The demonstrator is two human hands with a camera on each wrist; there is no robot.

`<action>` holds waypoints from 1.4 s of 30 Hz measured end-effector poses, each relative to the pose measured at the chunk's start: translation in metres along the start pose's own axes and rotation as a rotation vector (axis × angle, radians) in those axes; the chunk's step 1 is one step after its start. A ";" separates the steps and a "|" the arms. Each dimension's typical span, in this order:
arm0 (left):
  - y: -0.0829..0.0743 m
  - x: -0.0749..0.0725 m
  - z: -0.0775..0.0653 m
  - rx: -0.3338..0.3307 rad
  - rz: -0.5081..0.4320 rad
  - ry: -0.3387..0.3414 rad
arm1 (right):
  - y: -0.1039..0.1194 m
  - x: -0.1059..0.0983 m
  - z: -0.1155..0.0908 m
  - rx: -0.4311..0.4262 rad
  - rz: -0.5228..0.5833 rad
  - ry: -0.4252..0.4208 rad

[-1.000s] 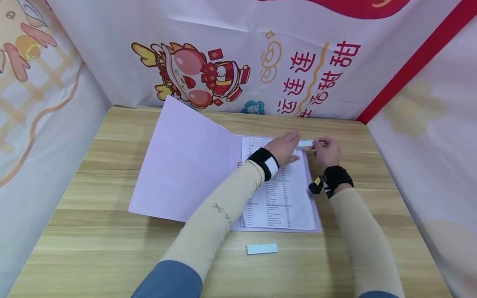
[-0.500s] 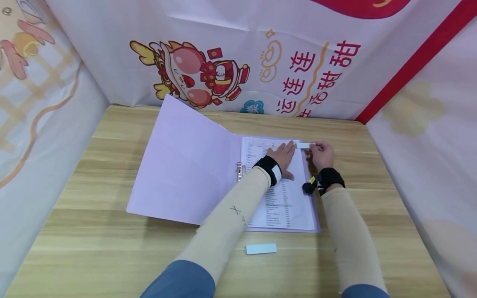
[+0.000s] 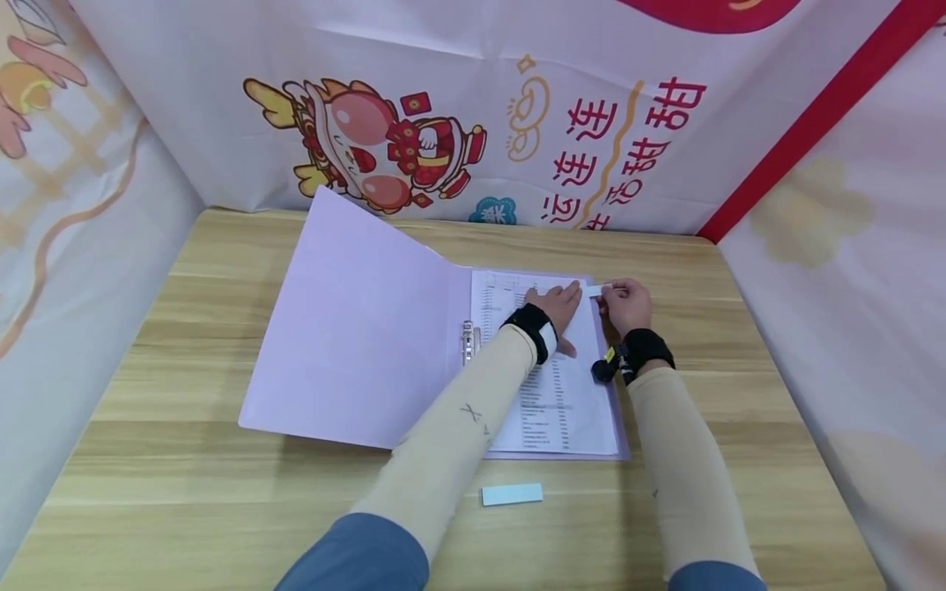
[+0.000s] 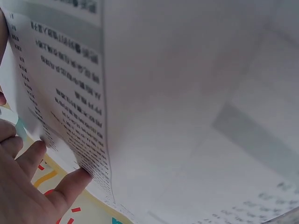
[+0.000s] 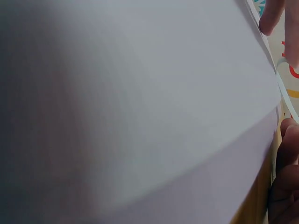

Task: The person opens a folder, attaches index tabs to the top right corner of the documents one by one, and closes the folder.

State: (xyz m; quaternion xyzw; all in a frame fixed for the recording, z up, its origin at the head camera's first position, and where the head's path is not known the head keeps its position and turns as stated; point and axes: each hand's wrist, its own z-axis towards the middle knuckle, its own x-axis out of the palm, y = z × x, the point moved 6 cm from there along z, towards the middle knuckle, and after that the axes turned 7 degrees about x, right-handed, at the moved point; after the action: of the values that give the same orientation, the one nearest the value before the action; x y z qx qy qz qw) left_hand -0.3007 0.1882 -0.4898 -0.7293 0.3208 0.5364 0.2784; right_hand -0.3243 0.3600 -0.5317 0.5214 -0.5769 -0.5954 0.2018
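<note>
Folder (image 3: 347,345) open, sheets (image 3: 572,414) inside

Head: the lilac folder holds printed sheets; the left hand (image 3: 556,312), fingers straight, rests on them; the right hand (image 3: 628,307) pinches a pale strip (image 3: 594,290) at their top-right corner. Left wrist: fingertips (image 4: 80,178) touch the sheets. Right wrist: the strip curves between both hands

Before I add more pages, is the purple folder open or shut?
Open: its cover is turned out to the left, baring the printed sheets and metal clip.
</note>
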 end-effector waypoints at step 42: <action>0.011 0.009 0.010 -0.035 0.043 0.024 | 0.025 0.005 -0.013 -0.063 -0.334 -0.104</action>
State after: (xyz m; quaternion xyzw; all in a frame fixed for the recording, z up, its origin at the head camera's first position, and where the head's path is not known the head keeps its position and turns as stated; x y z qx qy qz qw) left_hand -0.3132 0.1878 -0.5018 -0.7334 0.3301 0.5389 0.2502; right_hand -0.3242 0.3434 -0.5081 0.5721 -0.4731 -0.6645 0.0862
